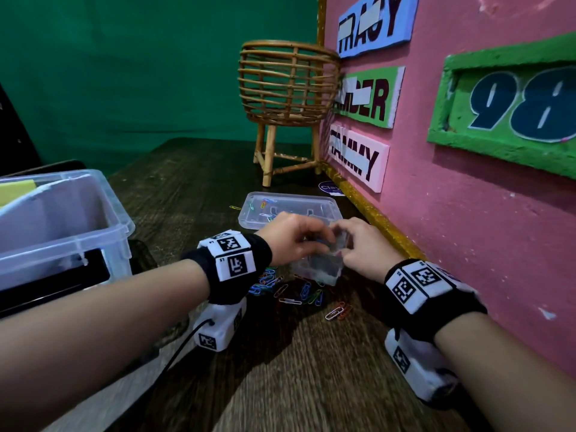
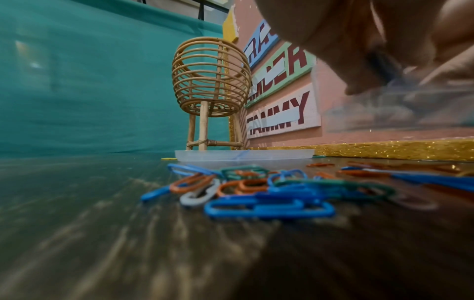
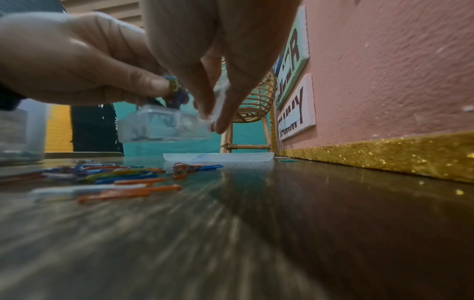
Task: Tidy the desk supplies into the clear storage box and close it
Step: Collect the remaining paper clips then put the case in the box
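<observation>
- While my left hand [image 1: 291, 236] pinches a few paper clips [image 3: 174, 87], my right hand [image 1: 363, 247] grips one small clear case [image 1: 321, 265].
- One loose clip pile [image 1: 290, 289] near-left; one lid [image 1: 290, 210] far; pink board [image 1: 467, 188] close right.

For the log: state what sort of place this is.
Probably a classroom or school craft corner: a pink board with name cards, a wooden desk strewn with paper clips, a rattan basket.

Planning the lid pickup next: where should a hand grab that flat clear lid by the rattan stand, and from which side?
Probably the lid's near long edge, from the person's side: it lies flat, rim up, with the pink board close on its right and the rattan stand behind. Pinch the raised rim.
</observation>
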Tool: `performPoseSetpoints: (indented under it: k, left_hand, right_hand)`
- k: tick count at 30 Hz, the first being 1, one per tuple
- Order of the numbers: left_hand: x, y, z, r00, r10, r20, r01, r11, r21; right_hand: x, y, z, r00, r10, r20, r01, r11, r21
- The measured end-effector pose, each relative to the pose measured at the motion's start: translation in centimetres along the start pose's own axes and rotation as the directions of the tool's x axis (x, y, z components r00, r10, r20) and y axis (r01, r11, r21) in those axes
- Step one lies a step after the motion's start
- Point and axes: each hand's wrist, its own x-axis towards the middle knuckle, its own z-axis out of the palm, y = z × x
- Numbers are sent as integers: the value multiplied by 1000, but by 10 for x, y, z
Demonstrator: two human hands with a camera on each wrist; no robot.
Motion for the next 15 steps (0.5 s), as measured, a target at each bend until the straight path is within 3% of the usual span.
performPoseSetpoints:
  k: [4, 6, 8, 12, 15]
  left_hand:
    - [-1, 3, -2, 998, -59, -14, 59, 998, -9]
    - [-1, 3, -4, 996, -87, -20, 89, 994, 69]
    - [0, 3, -5, 991, -105, 81, 93, 985, 147]
    - [-2, 7, -7, 928, -155, 339, 85, 974, 210]
    - [-1, 10, -9, 960, -171, 224, 135, 977, 165]
  right_hand:
    - [1, 2, 1, 1000, 23, -22, -23, 1000, 0]
    - [2, 4, 2, 999, 35, -29, -35, 999, 9]
    - [2, 4, 2, 998, 46, -32, -46, 999, 21]
    - [2, 3, 1, 996, 85, -29, -84, 996, 36]
    - [2, 4, 0, 985, 141, -95, -140, 990, 15]
